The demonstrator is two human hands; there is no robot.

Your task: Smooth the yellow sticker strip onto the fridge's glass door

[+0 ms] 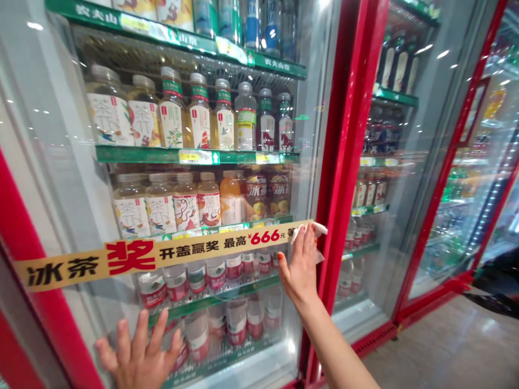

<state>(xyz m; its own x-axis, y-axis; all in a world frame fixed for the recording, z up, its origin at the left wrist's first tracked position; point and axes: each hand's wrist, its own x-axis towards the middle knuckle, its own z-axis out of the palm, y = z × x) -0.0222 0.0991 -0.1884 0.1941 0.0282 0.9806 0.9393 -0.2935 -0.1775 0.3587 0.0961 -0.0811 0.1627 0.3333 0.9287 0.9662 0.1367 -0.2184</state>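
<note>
My right hand [300, 270] presses a crumpled white tissue [320, 229] against the glass door [312, 124] of a drinks cooler, at the right end of a yellow sticker strip [211, 246] with black and red lettering. Its fingers point up and lie over the tissue. Low on the left, my left hand [140, 351] has its fingers spread, flat at the glass, with nothing held. Behind the door, rows of bottles [200, 119] stand on green-edged shelves [150, 154].
A red door frame [352, 135] rises just right of my right hand. More glass-doored coolers with bottles [368, 189] continue to the right, above a grey floor [446, 340]. Something dark [498, 283] is at the right edge.
</note>
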